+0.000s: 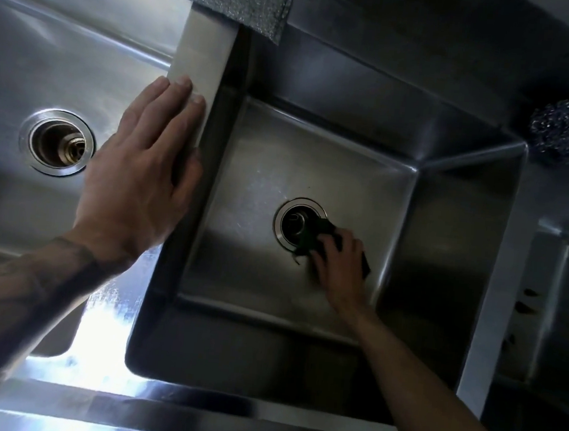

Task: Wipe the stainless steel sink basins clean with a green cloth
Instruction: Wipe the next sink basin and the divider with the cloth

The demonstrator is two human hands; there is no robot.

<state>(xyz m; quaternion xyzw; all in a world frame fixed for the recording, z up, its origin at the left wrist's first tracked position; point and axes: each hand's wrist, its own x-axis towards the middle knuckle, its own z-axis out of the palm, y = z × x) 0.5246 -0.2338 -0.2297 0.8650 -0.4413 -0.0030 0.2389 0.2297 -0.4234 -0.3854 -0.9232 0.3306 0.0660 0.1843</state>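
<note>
Midpoint of the wipe-down, as we judged it: middle basin (315, 163) in hand.

Our right hand (339, 259) gripped the green cloth (315, 235) against the basin floor, fingers curled over it, right at the rim of the drain (293, 221). Our left hand (142, 168) lay flat and released on the divider (201, 63), grasping nothing. The left basin (33, 38) and the right basin (559, 325) gave us no clear sign of being wiped or not. Most of the cloth hid beneath our fingers. The right basin was cut off at the frame edge, and a scourer (567, 131) sat dim in shadow on the far ledge.
</note>
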